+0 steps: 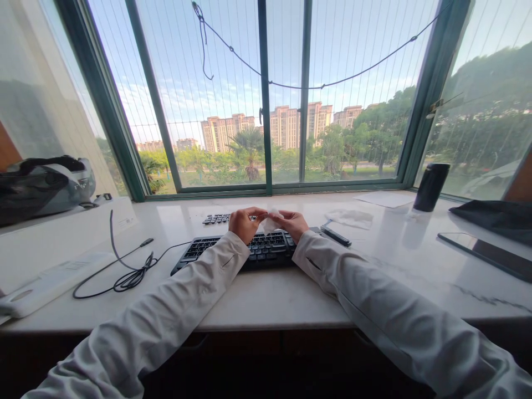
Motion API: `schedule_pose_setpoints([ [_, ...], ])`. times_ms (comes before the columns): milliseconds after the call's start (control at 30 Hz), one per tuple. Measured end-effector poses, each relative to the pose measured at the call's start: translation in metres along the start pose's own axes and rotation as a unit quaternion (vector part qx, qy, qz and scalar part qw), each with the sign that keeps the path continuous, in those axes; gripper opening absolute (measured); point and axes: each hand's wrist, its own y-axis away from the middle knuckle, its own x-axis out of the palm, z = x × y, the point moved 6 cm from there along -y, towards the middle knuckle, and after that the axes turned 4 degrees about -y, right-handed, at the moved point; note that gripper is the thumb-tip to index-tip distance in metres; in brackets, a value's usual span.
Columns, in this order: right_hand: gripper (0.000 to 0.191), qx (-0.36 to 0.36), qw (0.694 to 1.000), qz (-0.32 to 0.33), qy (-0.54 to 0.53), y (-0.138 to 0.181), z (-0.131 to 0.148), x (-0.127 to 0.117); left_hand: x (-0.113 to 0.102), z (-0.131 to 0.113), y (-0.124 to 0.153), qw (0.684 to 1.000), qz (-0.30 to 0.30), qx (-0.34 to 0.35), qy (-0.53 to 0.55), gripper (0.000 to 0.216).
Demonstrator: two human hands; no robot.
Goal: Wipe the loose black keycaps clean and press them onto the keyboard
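Observation:
My left hand [244, 222] and my right hand [293, 223] are raised just above a black keyboard [233, 252] on a white marble sill desk [266, 299]. Both pinch a small crumpled white wipe [270, 220] held between them, fingers closed on its edges. White sleeves cover both arms. A row of loose black keycaps [216, 219] lies just behind the keyboard, left of my hands.
A black pen-like stick [336, 236] and a white tissue [349, 218] lie to the right, with a black cup [431, 187], paper sheet [384, 198] and dark tablet [484, 254] beyond. A tangled black cable [131, 277], white boxes [54, 244] and a helmet [44, 185] are at left.

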Motion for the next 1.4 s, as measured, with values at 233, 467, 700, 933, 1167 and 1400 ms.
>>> schedule_pose_setpoints([
  [233, 0.049, 0.011, 0.988, -0.078, 0.135, -0.003, -0.003, -0.014, 0.006, -0.001, 0.001, 0.996, 0.042, -0.027, 0.069, 0.023],
  [467, 0.048, 0.025, 0.976, -0.098, 0.192, -0.001, 0.001, -0.02, 0.011, -0.003, 0.003, 0.995, 0.065, 0.001, 0.079, 0.026],
  [700, 0.049, 0.038, 0.984, -0.077, 0.157, 0.0, 0.002, -0.017, 0.019, 0.005, 0.003, 0.994, 0.088, 0.006, 0.064, 0.029],
  [933, 0.052, 0.04, 0.982, -0.107, 0.152, -0.006, -0.008, -0.022, 0.007, 0.0, 0.004, 0.999, 0.037, -0.003, -0.033, 0.025],
  [1167, 0.052, 0.057, 0.991, -0.082, 0.09, -0.014, -0.017, -0.02, 0.001, 0.0, 0.005, 0.996, 0.007, -0.028, -0.087, 0.024],
  [1400, 0.051, 0.031, 0.991, -0.042, 0.121, -0.008, -0.012, -0.016, 0.002, 0.0, 0.007, 0.995, 0.012, -0.026, -0.094, 0.015],
])
